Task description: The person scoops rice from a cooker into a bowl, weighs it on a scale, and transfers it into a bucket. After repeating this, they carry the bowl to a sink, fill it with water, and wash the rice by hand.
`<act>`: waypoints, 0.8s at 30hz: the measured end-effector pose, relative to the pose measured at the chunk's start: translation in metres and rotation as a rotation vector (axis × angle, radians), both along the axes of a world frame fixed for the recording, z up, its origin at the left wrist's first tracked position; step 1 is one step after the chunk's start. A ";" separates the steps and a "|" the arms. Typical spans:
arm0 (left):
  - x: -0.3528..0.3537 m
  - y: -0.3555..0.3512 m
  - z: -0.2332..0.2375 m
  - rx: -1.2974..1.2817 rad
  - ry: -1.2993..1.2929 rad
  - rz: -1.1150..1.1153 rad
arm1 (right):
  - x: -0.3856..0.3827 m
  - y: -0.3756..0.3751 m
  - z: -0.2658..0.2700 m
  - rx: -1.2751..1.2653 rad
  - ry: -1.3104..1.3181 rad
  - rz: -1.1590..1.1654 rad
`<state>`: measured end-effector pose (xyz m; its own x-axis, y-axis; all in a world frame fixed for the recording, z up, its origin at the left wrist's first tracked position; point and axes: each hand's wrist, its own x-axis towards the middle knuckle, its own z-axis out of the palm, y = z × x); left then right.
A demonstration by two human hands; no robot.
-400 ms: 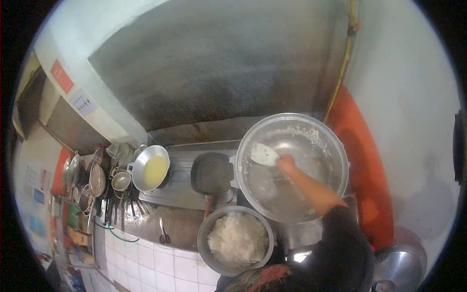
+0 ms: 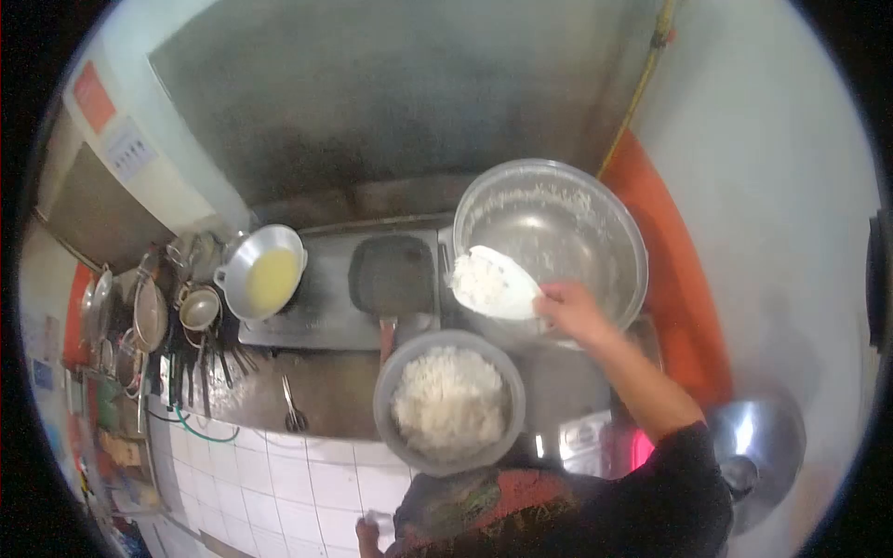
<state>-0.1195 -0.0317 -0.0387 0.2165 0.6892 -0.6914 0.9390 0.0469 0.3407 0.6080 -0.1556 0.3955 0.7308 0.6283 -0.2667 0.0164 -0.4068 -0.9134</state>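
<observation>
Right hand (image 2: 569, 312) pinches the near end of a white scoop (image 2: 510, 286), fingers closed on it. Left hand (image 2: 368, 536) is low by the body, small and blurred; a pale patch shows beside it, and I cannot tell whether it grips anything or is spread.

Change noted: a moment ago the scoop is down inside the large metal pot (image 2: 544, 246); now it is at the pot's near-left rim, blade pointing left, with white rice (image 2: 479, 282) heaped on it. Left hand, out of sight earlier, now shows at the bottom edge.

Position: scoop lies between the pot and the grey bowl (image 2: 382, 402), which sits nearer the body and already holds a large mound of rice. Judgement: this load is out of the pot's middle but not yet in the bowl. Some grains cling to the pot's far wall.

Nearby, left of the pot: square pan (image 2: 393, 274), handle toward the body; tabletop (image 2: 344, 395) below.
</observation>
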 end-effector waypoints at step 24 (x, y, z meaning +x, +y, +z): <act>-0.028 0.112 0.000 -0.291 -0.611 0.352 | -0.189 -0.212 -0.137 -0.044 0.218 -0.698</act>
<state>-0.1476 0.0807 -0.0383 0.4203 0.5967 -0.6836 0.5004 0.4760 0.7232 0.4193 -0.3673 0.2583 0.8844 0.0204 -0.4662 -0.4406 -0.2926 -0.8487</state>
